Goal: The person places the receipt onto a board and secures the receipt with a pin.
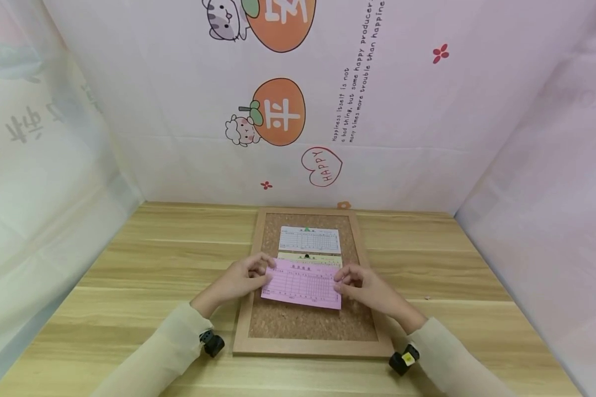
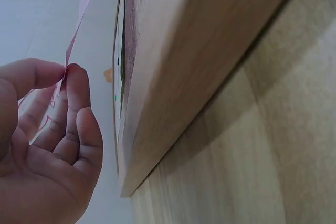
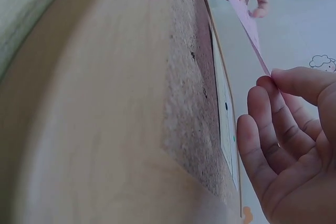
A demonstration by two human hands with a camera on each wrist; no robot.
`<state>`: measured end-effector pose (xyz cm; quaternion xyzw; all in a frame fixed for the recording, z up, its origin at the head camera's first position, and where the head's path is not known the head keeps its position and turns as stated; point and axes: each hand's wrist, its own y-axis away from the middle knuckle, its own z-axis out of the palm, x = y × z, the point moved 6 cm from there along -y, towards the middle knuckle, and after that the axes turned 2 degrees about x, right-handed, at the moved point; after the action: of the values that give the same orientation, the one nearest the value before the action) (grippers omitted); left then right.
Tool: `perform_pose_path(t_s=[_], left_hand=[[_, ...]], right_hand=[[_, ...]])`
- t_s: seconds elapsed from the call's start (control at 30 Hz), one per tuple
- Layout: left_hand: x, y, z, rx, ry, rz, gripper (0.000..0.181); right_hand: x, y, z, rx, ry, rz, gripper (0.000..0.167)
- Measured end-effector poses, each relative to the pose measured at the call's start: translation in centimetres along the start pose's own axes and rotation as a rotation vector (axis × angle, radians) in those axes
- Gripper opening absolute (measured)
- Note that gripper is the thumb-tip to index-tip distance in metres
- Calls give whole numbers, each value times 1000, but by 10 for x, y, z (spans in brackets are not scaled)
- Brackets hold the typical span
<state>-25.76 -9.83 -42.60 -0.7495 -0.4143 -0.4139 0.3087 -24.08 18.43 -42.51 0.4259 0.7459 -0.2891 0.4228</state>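
Observation:
A pink printed form slip [image 1: 302, 285] is held by its two short ends above a wood-framed cork board [image 1: 313, 325]. My left hand [image 1: 240, 280] pinches its left end between thumb and fingertips; my right hand [image 1: 370, 289] pinches the right end the same way. Both wrist views show a gap between the slip and the board. On the cork, a white form slip [image 1: 309, 240] hangs under a green pushpin [image 1: 307, 229]. Below it lies a yellow form slip [image 1: 323, 258] with a black pushpin [image 1: 307, 256], its lower part hidden behind the pink one.
The board lies flat on a wood-grain table [image 1: 154, 264], its far end close to the printed back curtain [image 1: 402, 176]. White curtains stand at the left and right. A tiny pinkish speck [image 1: 427, 298] is on the table right of the board.

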Motion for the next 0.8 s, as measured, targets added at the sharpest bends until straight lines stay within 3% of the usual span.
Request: perform_pose_path(t_s=[0.37, 0.63, 0.8], left_hand=[[0, 6, 3, -70, -59, 32, 12], [-3, 10, 10, -124, -118, -9, 10], [0, 13, 16, -167, -178, 2, 10]], right_hand=[[2, 4, 2, -27, 60, -1, 14], [4, 9, 5, -77, 103, -4, 11], [5, 13, 9, -134, 115, 21, 10]])
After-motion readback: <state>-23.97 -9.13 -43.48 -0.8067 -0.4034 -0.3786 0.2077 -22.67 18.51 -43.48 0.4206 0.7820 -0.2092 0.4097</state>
